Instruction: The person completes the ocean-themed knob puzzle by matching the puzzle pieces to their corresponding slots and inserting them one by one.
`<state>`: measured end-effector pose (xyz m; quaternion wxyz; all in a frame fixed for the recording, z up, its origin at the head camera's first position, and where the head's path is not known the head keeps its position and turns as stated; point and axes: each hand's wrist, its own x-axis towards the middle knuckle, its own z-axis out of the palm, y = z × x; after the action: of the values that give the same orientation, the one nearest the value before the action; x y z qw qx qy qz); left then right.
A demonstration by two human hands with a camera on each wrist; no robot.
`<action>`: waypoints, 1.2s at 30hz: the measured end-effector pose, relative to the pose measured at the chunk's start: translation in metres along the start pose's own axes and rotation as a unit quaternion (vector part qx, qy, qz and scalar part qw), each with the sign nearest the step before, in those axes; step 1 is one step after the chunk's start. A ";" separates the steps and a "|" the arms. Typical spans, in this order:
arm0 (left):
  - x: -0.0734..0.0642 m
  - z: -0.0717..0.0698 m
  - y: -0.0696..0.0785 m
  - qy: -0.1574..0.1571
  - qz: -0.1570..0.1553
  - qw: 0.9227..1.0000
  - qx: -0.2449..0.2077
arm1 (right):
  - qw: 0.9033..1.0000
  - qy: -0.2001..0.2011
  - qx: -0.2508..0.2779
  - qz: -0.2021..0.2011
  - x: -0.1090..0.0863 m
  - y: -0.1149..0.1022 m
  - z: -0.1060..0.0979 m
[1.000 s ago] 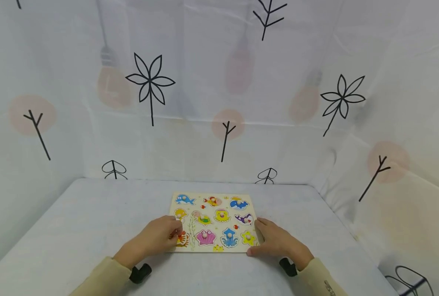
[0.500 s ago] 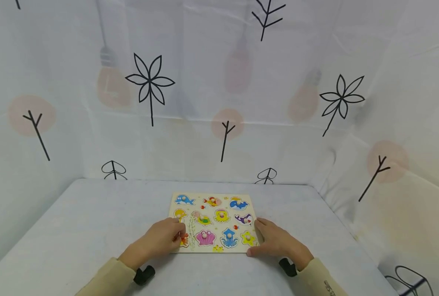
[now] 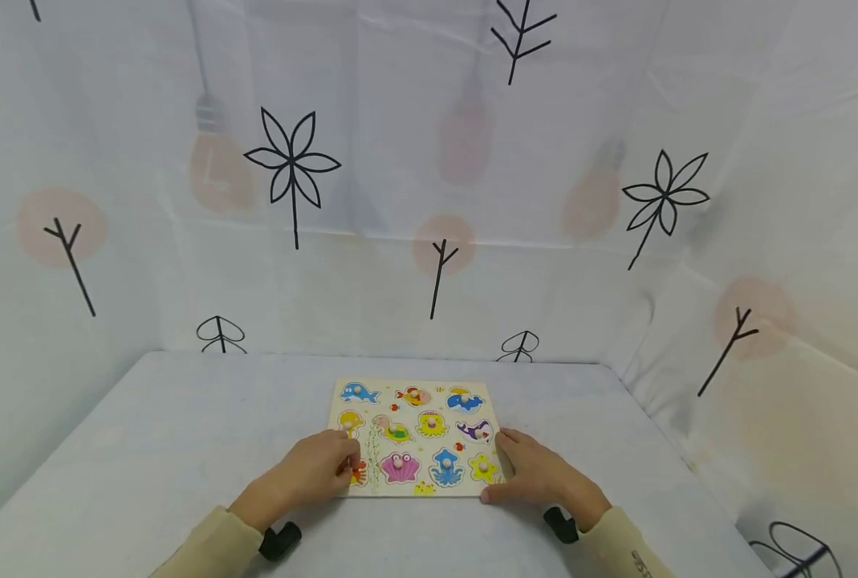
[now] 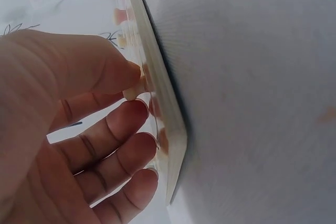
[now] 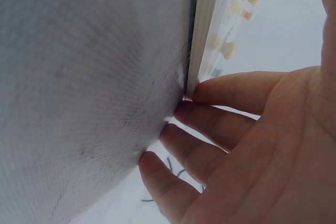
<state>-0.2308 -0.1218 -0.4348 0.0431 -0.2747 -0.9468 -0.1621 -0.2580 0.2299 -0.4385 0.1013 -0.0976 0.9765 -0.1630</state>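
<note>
A pale wooden peg puzzle board (image 3: 429, 445) with sea-animal pieces lies flat on the table. My left hand (image 3: 316, 466) is over its lower left corner, at the orange-red crab piece (image 3: 359, 474), which it partly covers. In the left wrist view, thumb and index finger pinch a small wooden knob (image 4: 131, 93) close above the board; the other fingers are bent beside it. At the lower right, my right hand (image 3: 540, 474) touches the board's edge, thumb at the front corner near the yellow starfish piece (image 3: 483, 468). Its fingers reach along the side, fairly straight, tips down at the cloth.
Other knobbed pieces sit in the board, among them a pink shell (image 3: 400, 468), a blue squid (image 3: 446, 470) and a turtle (image 3: 396, 431). A white cloth covers the table (image 3: 205, 433). Behind it hangs a patterned white curtain (image 3: 371, 281).
My left hand has shifted slightly to the right and covers more of the crab piece. My right hand stays at the board's right edge. The view has tilted very slightly.
</note>
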 end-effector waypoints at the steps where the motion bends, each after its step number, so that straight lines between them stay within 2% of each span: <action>1: 0.000 0.000 -0.001 -0.001 -0.001 1.000 0.000 | 1.000 0.000 0.000 -0.001 0.000 0.000 0.000; 7: -0.001 0.000 -0.002 -0.001 -0.008 1.000 -0.003 | 1.000 -0.003 -0.002 -0.008 0.001 0.001 0.001; 24: 0.001 0.002 -0.003 0.008 -0.003 1.000 0.005 | 1.000 0.002 -0.004 -0.011 0.001 0.002 -0.002; 36: -0.003 -0.001 -0.002 0.009 -0.004 1.000 -0.009 | 1.000 -0.003 -0.005 -0.017 -0.002 0.002 -0.003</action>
<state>-0.2299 -0.1252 -0.4353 0.0488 -0.2695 -0.9461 -0.1729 -0.2574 0.2327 -0.4356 0.1007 -0.1155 0.9752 -0.1594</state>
